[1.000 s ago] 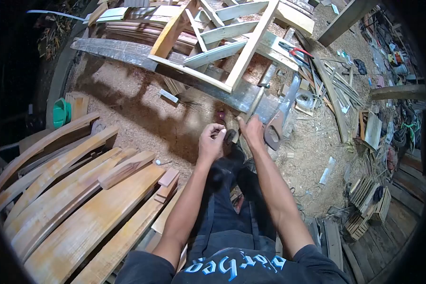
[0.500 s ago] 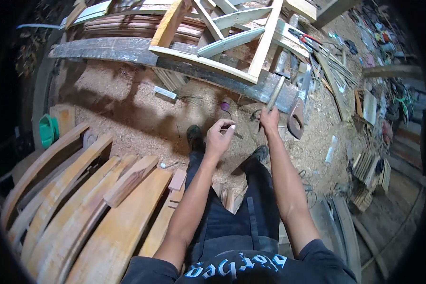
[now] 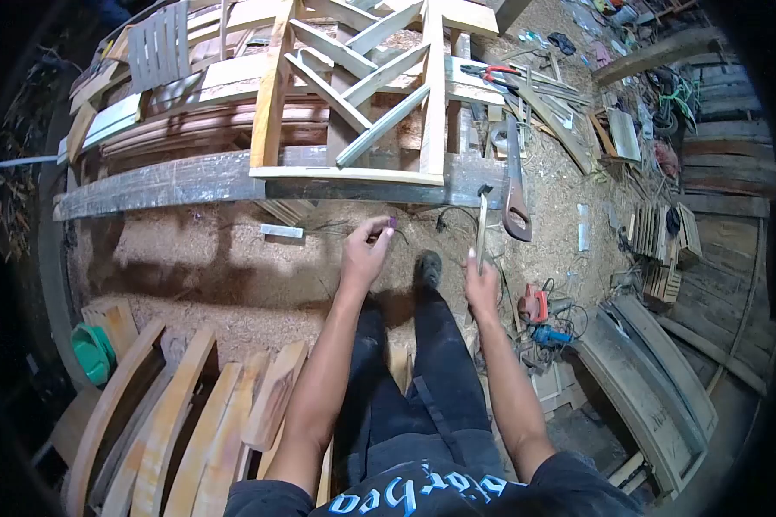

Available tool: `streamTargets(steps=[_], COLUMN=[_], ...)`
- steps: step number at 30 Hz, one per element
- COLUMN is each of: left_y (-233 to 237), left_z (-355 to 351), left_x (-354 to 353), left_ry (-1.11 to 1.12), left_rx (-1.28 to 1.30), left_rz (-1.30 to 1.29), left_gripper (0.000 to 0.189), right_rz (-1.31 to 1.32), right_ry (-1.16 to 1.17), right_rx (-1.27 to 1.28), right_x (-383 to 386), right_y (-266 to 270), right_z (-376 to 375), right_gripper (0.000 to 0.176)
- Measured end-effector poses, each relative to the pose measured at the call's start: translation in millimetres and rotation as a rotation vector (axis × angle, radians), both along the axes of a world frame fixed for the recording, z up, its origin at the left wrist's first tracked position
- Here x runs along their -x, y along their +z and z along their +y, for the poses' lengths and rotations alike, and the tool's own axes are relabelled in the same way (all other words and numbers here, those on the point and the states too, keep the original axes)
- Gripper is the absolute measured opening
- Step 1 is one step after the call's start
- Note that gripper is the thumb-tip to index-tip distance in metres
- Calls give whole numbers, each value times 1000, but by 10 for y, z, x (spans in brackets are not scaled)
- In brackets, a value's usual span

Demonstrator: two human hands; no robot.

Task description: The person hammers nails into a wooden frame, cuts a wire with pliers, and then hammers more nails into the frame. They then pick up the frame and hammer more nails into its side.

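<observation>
My right hand [image 3: 483, 289] is closed around the wooden handle of a hammer [image 3: 482, 228], whose dark head points away from me, near the edge of a dark plank [image 3: 181, 183]. My left hand [image 3: 364, 254] is raised over the sawdust floor with thumb and fingers pinched; anything between them is too small to make out. A small purple thing [image 3: 392, 222] shows right by its fingertips, seemingly on the ground behind. Beyond both hands, a pale wooden frame [image 3: 345, 174] with slanted slats lies on the plank. A handsaw [image 3: 515, 185] rests right of the hammer.
Red-handled pliers [image 3: 490, 73] lie at the far right of the bench. Red [image 3: 535, 303] and blue [image 3: 550, 334] power tools sit on the floor at right. Curved wooden pieces [image 3: 181, 414] stand at lower left, beside a green container [image 3: 92, 353]. A large panel [image 3: 638, 388] leans at lower right.
The view has shifted, bringing more of the slatted frame and the power tools into sight. The hammer has swung more upright and its head now shows. My left hand stays pinched.
</observation>
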State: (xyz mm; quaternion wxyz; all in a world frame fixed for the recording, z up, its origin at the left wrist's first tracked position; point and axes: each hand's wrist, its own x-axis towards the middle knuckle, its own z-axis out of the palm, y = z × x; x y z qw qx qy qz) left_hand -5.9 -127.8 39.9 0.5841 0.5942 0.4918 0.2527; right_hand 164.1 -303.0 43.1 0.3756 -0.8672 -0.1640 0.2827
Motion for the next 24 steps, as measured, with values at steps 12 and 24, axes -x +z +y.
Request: streamTargets(steps=[12, 24], left_y=[-69, -32], left_z=[783, 815], left_x=[-977, -712], left_ry=[-130, 122], left_rx=[-507, -264], left_rz=[207, 13], left_gripper=[26, 23], right_rz=[91, 136], right_ry=[-32, 254], right_rx=[-130, -184], right_x=[99, -240], right_y=[56, 193], right_z=[284, 646], right_gripper=[33, 21])
